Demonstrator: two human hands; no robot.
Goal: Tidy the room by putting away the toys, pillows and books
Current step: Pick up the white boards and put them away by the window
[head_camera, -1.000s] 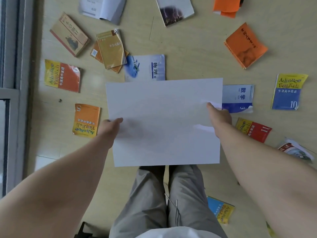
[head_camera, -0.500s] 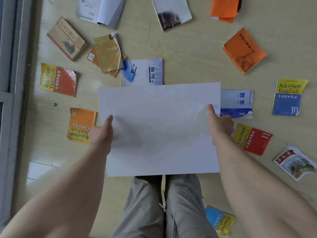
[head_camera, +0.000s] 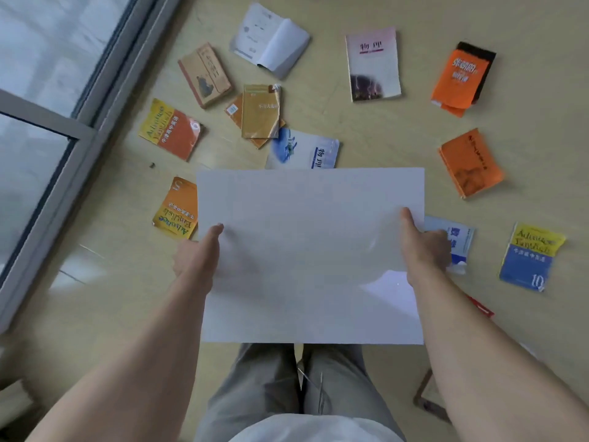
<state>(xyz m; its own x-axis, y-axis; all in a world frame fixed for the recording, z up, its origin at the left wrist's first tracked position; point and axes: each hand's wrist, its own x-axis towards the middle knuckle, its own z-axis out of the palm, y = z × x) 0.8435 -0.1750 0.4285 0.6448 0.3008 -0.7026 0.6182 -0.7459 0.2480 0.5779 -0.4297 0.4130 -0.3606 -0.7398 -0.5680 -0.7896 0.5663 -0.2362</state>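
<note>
I hold a large white sheet [head_camera: 310, 250] flat in front of me above the floor. My left hand [head_camera: 197, 253] grips its left edge, thumb on top. My right hand [head_camera: 424, 247] grips its right edge, thumb on top. Several books lie scattered on the floor beyond: an orange English book [head_camera: 177, 207] beside my left hand, a yellow-orange one [head_camera: 170, 129], gold books [head_camera: 259, 111], a blue-white book [head_camera: 302, 149] partly behind the sheet, a blue-yellow one [head_camera: 530, 256], and a white-blue book [head_camera: 459, 240] under my right hand.
A glass door with a grey frame [head_camera: 79, 129] runs along the left. More books lie farther off: an open white one [head_camera: 271, 39], a tan one [head_camera: 205, 74], a pale physics book [head_camera: 373, 63], two orange ones [head_camera: 460, 78] [head_camera: 470, 164]. My legs [head_camera: 287, 384] stand below the sheet.
The view has tilted and swung, so the door and far books show more. The sheet sits lower in view; both hands keep their grip on its edges.
</note>
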